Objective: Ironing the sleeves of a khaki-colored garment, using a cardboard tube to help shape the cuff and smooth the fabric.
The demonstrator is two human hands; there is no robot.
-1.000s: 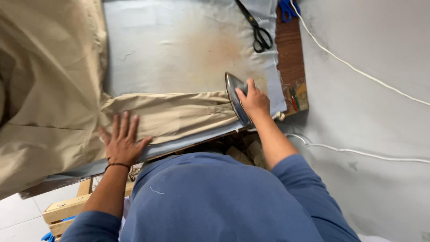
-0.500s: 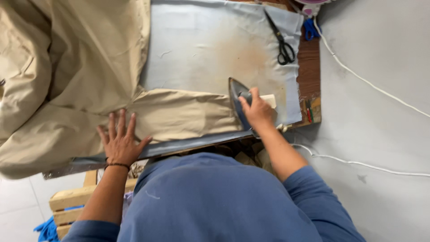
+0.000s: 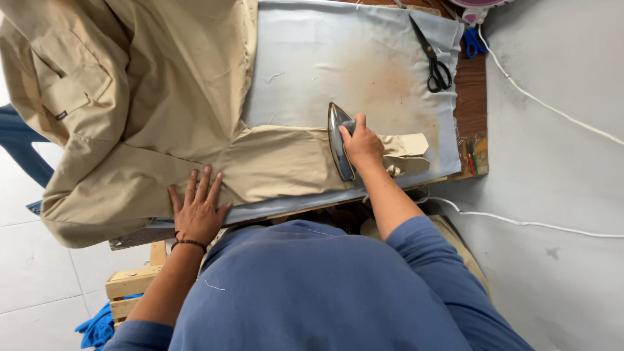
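Iron (image 3: 340,140), gripped by the right hand (image 3: 361,144), has slid leftward along the tan sleeve (image 3: 286,170) at frame centre, while the left hand (image 3: 197,208), fingers spread, stays flat on the shirt (image 3: 149,91).

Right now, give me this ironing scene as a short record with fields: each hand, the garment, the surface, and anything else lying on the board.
left hand: flat, fingers spread, pressing on the beige garment
right hand: gripping the iron, which sits on the garment's sleeve
surface: pale grey board cover, with a brownish stain
scissors: black, lying shut near the far right corner
cords: white cable on the grey floor at right
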